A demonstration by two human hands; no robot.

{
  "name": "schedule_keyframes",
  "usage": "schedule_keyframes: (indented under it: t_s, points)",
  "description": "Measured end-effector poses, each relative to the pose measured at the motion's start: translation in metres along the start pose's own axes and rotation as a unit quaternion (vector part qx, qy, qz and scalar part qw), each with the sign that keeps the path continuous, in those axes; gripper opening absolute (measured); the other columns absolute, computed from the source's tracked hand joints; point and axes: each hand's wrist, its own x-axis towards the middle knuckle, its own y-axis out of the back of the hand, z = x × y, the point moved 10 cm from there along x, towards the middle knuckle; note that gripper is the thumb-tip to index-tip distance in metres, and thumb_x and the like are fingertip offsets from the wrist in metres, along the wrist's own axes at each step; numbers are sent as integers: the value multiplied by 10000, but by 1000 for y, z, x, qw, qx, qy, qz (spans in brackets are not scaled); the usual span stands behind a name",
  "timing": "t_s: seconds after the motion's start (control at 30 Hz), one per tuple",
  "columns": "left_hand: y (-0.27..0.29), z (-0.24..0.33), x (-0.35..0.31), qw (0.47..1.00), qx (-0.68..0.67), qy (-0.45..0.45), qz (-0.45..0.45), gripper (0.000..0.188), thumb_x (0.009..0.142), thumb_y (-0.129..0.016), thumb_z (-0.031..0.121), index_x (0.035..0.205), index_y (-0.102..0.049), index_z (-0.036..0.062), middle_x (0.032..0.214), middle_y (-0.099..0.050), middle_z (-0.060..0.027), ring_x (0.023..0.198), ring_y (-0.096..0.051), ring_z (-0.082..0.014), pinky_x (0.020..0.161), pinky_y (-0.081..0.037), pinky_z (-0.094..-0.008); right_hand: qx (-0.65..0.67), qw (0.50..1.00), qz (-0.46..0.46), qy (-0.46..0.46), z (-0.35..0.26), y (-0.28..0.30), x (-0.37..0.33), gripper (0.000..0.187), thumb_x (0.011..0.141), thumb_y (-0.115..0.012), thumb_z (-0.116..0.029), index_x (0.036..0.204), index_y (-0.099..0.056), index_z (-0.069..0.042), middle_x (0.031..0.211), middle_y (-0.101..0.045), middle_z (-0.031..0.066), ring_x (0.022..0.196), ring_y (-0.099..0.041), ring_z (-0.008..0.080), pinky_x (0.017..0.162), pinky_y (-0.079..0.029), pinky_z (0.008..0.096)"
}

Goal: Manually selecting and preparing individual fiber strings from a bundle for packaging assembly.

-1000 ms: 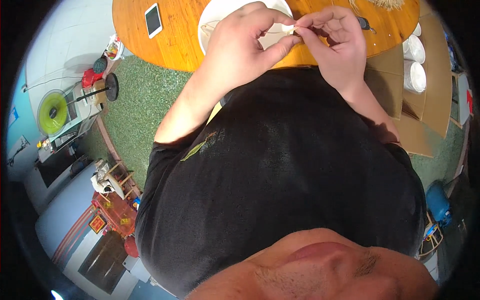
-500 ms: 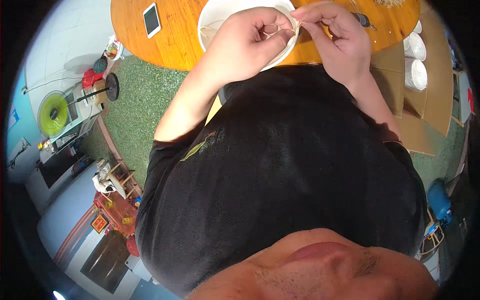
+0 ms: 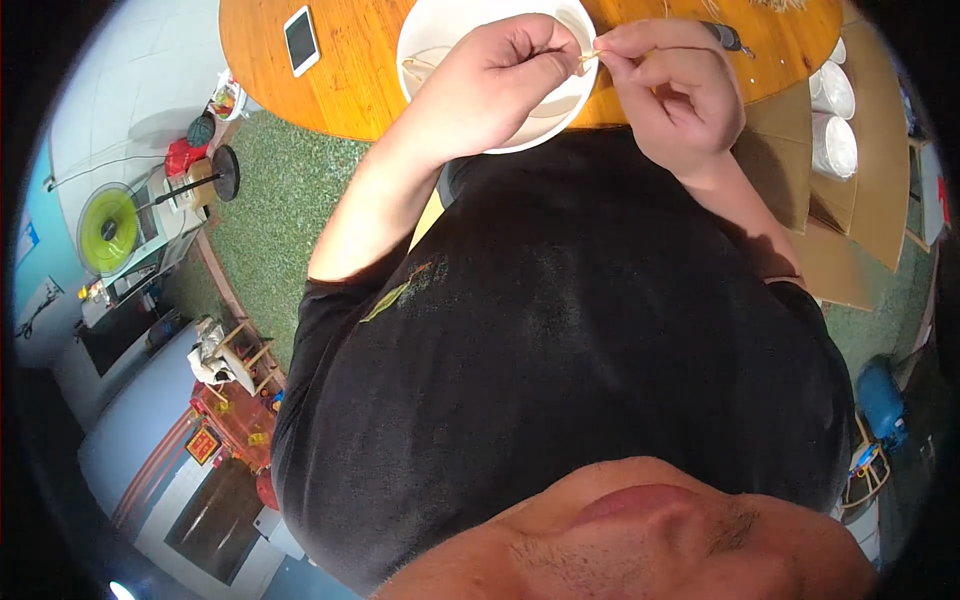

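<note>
Over a white round tub (image 3: 562,118) at the table's near edge, my left hand (image 3: 505,85) is closed in a pinch. It grips a thin, pale yellow strand (image 3: 588,58), whose exact kind is too small to tell. Fingertips of my right hand (image 3: 680,95) pinch the same strand from the right, just beyond the tub's rim. The two hands' fingertips nearly meet there. Inside the tub, left of my left wrist, lie more pale strands (image 3: 420,65). My left hand and forearm hide part of the tub's inside.
The round wooden table (image 3: 350,95) bears a white phone (image 3: 300,42) at left. Beyond my right hand lie a dark tool (image 3: 728,38) and a straw-like bundle (image 3: 780,4). White cups or tubs (image 3: 833,148) stand at right by cardboard (image 3: 780,180). A green fan (image 3: 108,228) stands far left.
My left fingers have drawn together into a tighter pinch. My right hand has shifted slightly, its fingers more bent. The strand between the fingertips shows more plainly now.
</note>
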Motion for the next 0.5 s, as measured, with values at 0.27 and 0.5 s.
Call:
schedule_keyframes:
  t_s: [0.27,0.5]
  points:
    - [-1,40,-7,979,178,-91,27,138,993,-652,168,966,-697,41,709,-607,-46,652,-583,-130,611,-475,-304,95,993,43,-50,7,1,4,241,866,-676,198,994,-588,15,1128,-628,158,954,-708,201,850,-600,278]
    - [0,37,-5,977,189,-94,39,154,992,-698,200,991,-720,47,700,-601,-45,636,-559,-126,598,-465,-291,-11,994,44,-97,-10,4,22,287,791,-752,164,866,-545,-20,970,-636,140,802,-675,200,701,-527,267]
